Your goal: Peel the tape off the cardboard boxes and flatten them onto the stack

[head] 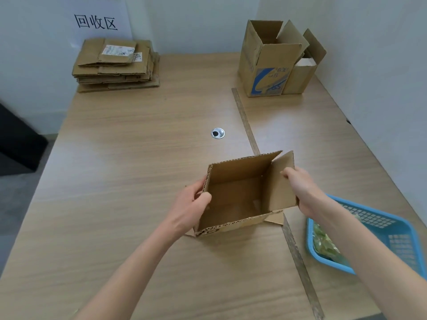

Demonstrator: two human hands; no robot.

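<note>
A pale wood-grain surface (143,158) is set into a white-walled corner, with a white paper sign (97,19) bearing black characters fixed to the wall at eleven o'clock. Below the sign, a stack of flattened brown cardboard boxes (115,65) is laid on the surface. Near the centre, a small open brown cardboard box (242,195) is held between both hands. Its left wall is pinched by the left hand (194,204), the thumb being curled inside. A round metal cable grommet (217,133) is seen at twelve o'clock from this box. Its right flap is grasped by the right hand (302,190). At one o'clock, two upright open cardboard boxes (265,65) are stood together. At four o'clock, a blue plastic mesh basket (392,229) containing crumpled greenish tape (323,243) is placed.
</note>
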